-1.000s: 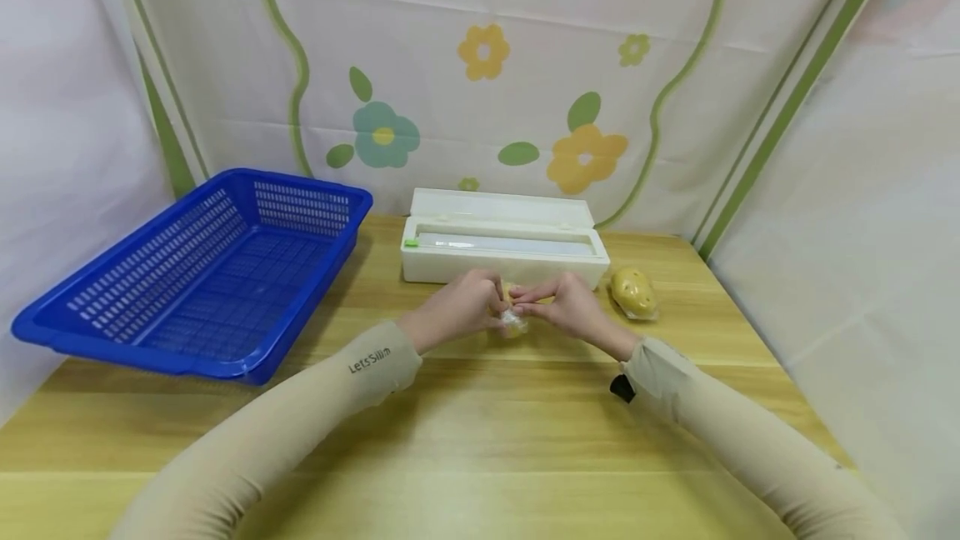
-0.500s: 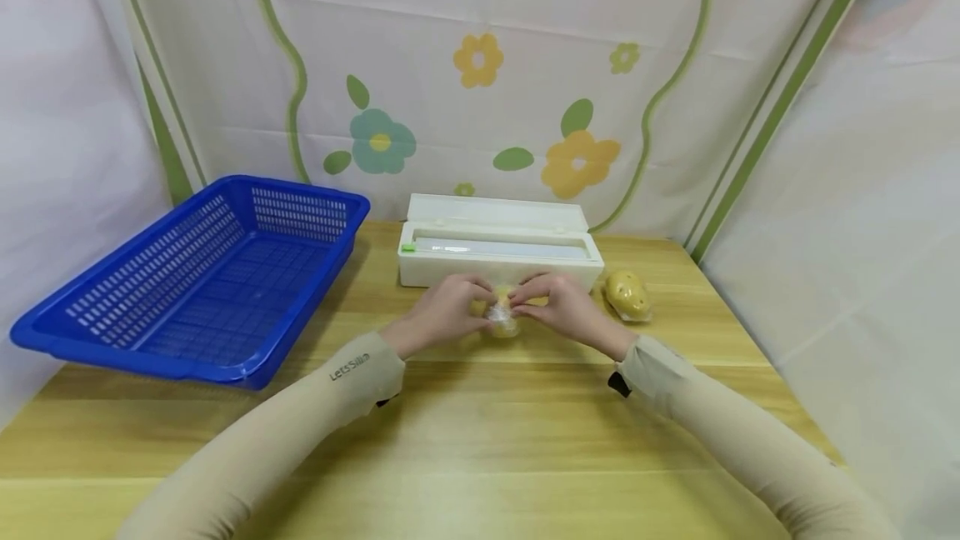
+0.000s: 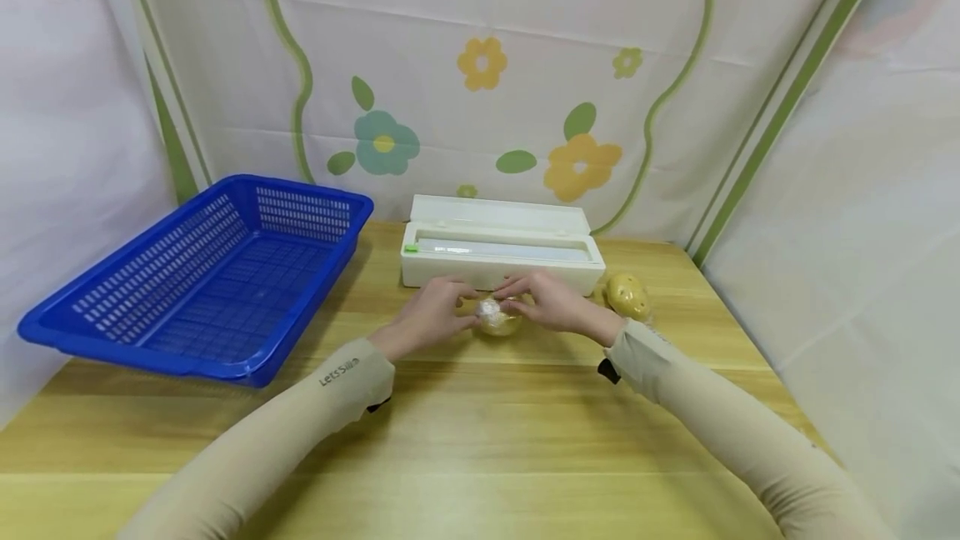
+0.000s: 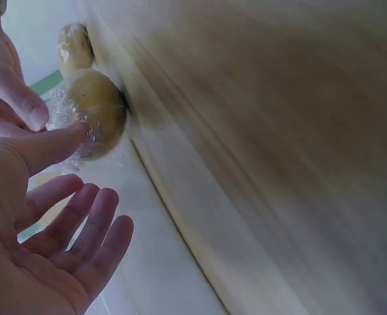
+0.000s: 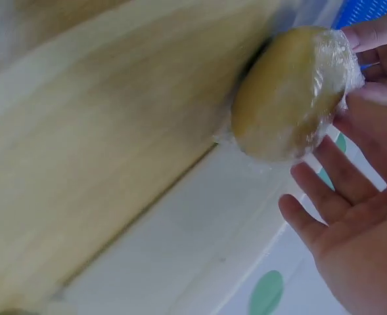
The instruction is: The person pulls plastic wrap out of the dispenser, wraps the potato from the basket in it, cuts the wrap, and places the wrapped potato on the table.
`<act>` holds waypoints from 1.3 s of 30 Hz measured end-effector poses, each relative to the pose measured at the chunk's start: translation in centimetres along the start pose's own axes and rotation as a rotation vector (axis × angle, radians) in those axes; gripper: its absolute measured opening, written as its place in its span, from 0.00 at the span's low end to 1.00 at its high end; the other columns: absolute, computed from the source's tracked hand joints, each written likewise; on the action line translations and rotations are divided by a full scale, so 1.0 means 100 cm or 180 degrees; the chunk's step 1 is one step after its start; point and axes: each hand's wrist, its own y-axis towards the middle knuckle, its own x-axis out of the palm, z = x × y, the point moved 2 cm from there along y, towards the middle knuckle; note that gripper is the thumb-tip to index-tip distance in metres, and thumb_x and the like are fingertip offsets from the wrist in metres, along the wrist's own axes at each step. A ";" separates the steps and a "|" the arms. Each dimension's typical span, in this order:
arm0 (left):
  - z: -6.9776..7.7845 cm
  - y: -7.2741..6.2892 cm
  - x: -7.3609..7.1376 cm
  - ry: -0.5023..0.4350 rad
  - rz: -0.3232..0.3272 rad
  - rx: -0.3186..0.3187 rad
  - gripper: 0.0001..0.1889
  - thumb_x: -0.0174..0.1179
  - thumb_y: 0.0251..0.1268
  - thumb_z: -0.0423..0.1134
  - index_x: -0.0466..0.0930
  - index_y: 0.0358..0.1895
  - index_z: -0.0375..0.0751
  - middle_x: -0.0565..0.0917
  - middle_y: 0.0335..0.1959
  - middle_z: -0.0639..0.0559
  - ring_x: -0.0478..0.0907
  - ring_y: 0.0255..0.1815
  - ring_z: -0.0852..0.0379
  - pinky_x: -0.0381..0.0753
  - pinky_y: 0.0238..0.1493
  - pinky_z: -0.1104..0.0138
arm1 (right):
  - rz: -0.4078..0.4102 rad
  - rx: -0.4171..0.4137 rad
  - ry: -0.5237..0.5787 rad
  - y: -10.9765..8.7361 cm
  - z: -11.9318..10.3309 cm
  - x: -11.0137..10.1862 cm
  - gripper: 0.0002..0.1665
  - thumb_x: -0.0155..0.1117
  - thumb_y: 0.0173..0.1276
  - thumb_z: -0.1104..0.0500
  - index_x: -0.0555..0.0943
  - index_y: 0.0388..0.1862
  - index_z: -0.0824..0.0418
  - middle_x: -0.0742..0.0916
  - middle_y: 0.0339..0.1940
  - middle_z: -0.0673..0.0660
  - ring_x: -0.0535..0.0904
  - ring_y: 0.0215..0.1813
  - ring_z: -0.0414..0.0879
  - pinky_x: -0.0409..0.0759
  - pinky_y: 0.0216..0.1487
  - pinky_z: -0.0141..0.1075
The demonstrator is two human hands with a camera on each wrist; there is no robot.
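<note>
A film-wrapped potato sits on the wooden table between both hands, its clear plastic wrap bunched at the top. My left hand is at its left side; in the left wrist view the left thumb presses the wrap, with the other fingers loosely bent and off the potato. From the right, my right hand reaches over the potato's top with thumb and index finger at the wrap. The right wrist view shows the rest of its fingers spread loosely below the potato.
Just behind the hands stands a white cling-film box with its lid up and a green slider at left. Another film-wrapped potato lies right of the box. A blue plastic basket fills the table's left side. A flowered curtain hangs behind.
The fingers have gone from pinching the wrap close together to lying further apart on it. The wrapped potato now shows more. The left hand has shifted slightly left.
</note>
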 end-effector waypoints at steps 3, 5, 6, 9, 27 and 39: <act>-0.003 -0.001 -0.001 0.0014 -0.0011 -0.0058 0.18 0.73 0.58 0.42 0.85 0.50 0.38 0.84 0.48 0.48 0.83 0.42 0.53 0.81 0.40 0.64 | 0.0105 -0.0055 -0.0112 0.000 -0.002 -0.003 0.08 0.69 0.67 0.61 0.89 0.43 0.60 0.88 0.39 0.51 0.83 0.48 0.52 0.80 0.50 0.43; -0.004 -0.001 -0.002 -0.0010 -0.0012 -0.0052 0.18 0.72 0.59 0.41 0.85 0.50 0.38 0.84 0.48 0.48 0.83 0.41 0.54 0.81 0.39 0.64 | 0.0155 -0.0029 -0.0172 0.000 -0.003 -0.006 0.08 0.72 0.65 0.59 0.90 0.42 0.59 0.87 0.33 0.49 0.83 0.37 0.45 0.81 0.40 0.38; -0.004 -0.001 -0.003 -0.0024 -0.0006 -0.0034 0.17 0.72 0.60 0.41 0.85 0.50 0.37 0.84 0.48 0.48 0.83 0.40 0.54 0.81 0.39 0.64 | 0.0162 0.0007 -0.0189 0.000 -0.003 -0.006 0.09 0.72 0.64 0.57 0.90 0.42 0.58 0.86 0.32 0.48 0.81 0.33 0.42 0.80 0.35 0.36; -0.004 -0.002 -0.005 -0.0085 0.0032 0.0071 0.15 0.70 0.61 0.39 0.86 0.49 0.37 0.85 0.47 0.48 0.83 0.39 0.55 0.81 0.38 0.65 | 0.0186 0.0141 -0.0195 0.001 -0.005 -0.007 0.12 0.74 0.62 0.53 0.90 0.42 0.58 0.85 0.32 0.48 0.77 0.28 0.36 0.77 0.29 0.33; 0.011 -0.012 -0.003 -0.0192 -0.0019 0.0622 0.13 0.68 0.64 0.42 0.87 0.50 0.46 0.85 0.47 0.53 0.82 0.42 0.56 0.80 0.37 0.68 | 0.0345 0.1001 0.0510 -0.009 -0.012 0.003 0.10 0.72 0.64 0.55 0.90 0.35 0.62 0.88 0.30 0.52 0.77 0.23 0.41 0.77 0.24 0.35; 0.019 -0.016 0.003 -0.0296 -0.0088 0.0825 0.09 0.66 0.66 0.37 0.89 0.47 0.44 0.84 0.51 0.52 0.80 0.53 0.56 0.78 0.53 0.64 | 0.0312 0.0831 0.0848 -0.033 -0.014 -0.005 0.14 0.60 0.65 0.75 0.86 0.46 0.70 0.87 0.45 0.63 0.86 0.39 0.53 0.84 0.34 0.37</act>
